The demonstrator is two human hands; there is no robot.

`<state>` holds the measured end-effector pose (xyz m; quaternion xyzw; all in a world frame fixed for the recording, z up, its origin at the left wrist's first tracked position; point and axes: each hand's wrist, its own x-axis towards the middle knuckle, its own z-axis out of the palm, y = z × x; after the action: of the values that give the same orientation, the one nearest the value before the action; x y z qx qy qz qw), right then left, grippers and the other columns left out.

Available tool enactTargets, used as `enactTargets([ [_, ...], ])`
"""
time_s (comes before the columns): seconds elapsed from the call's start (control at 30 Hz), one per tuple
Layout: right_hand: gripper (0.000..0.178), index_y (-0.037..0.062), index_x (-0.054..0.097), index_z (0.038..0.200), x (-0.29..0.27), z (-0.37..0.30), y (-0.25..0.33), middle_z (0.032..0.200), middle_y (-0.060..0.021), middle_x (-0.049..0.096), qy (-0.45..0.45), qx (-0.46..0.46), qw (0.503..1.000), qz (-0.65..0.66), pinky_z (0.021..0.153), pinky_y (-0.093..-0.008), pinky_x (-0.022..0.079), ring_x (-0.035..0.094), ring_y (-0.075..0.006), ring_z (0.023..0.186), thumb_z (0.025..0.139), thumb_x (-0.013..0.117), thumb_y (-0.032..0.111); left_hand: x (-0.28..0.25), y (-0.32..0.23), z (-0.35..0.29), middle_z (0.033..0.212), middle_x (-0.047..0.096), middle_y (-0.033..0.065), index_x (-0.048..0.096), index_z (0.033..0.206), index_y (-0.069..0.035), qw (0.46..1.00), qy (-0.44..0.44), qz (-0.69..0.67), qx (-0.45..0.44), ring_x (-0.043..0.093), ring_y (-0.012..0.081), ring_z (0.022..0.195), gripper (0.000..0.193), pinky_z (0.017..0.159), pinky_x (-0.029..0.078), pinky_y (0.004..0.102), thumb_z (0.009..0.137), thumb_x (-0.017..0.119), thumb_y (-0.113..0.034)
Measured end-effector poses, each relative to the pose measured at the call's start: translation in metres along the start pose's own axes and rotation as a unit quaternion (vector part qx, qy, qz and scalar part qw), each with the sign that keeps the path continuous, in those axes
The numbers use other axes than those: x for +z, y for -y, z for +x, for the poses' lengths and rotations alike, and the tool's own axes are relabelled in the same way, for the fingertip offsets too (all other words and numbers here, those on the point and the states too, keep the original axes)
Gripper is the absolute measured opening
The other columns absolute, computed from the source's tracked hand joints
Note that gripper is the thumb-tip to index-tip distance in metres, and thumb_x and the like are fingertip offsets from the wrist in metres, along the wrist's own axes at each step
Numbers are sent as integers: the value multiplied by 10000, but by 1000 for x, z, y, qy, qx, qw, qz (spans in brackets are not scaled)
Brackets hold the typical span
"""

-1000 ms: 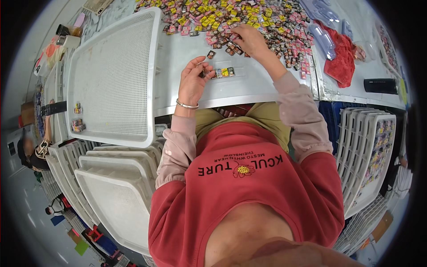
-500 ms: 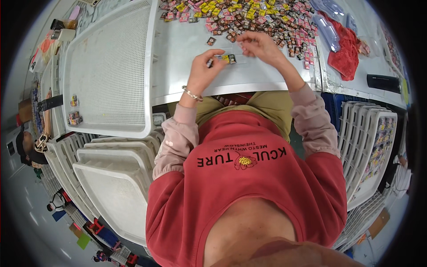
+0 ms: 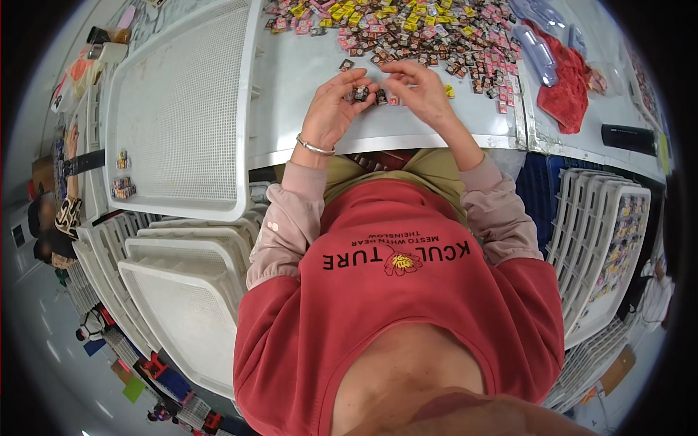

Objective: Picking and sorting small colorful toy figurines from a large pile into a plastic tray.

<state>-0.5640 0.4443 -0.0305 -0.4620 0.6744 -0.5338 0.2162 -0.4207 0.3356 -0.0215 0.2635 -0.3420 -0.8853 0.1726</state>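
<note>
My left hand (image 3: 333, 109) is turned partly palm up over the white table, its fingers curled around a small dark packet (image 3: 361, 93). Facing it from the right, my right hand (image 3: 424, 94) has thumb and forefinger apart, and I see nothing between them. Between the two hands are another dark packet (image 3: 381, 97) and a pink packet (image 3: 393, 99), apparently on the tabletop. A yellow packet (image 3: 448, 91) lies just right of my right hand. Beyond my fingers spreads a large heap of small packets (image 3: 414, 36) in brown, pink and yellow.
On the left a white perforated tray (image 3: 182, 109) holds a few small stacks (image 3: 123, 188) near its corner. More white trays (image 3: 178, 298) stand below it. At right lie a red cloth (image 3: 561, 91), a clear plastic container (image 3: 536, 54) and a black object (image 3: 627, 136). Filled trays (image 3: 618, 247) stand lower right.
My left hand has turned more palm up, showing the dark packet. My right hand has shifted slightly down. The yellow packet between the hands is gone from there; dark and pink ones show instead.
</note>
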Motion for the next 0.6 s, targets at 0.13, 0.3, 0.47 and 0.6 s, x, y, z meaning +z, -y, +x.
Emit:
enactTargets([
  [0.13,204,46,650,940,15,8,-9,863,-86,551,26,-78,996,-34,576,-276,486,560,-163,600,740,657,85,1,5,18,1059,541,136,448,1193,53,999,31,-28,5,574,201,896,327,835,492,340,876,390,-8],
  [0.3,182,48,655,937,-20,41,-44,856,-76,611,6,126,975,181,631,-248,511,627,-148,691,757,657,76,-5,5,70,994,591,66,564,1105,13,921,9,328,213,563,130,885,271,804,447,238,842,505,-17],
  [0.47,142,-6,634,941,-73,36,-43,895,-42,624,-107,-52,987,-110,659,-218,485,603,-100,788,810,627,49,-4,-9,85,887,621,43,637,982,-50,872,22,391,293,562,143,836,203,787,430,269,784,609,-81],
  [0.6,119,4,638,935,-96,-8,-43,880,-32,618,-33,-2,999,-37,672,-209,475,590,-100,785,826,614,44,8,-1,50,918,584,69,643,904,-89,655,100,632,402,512,277,814,303,733,391,383,650,718,-236],
])
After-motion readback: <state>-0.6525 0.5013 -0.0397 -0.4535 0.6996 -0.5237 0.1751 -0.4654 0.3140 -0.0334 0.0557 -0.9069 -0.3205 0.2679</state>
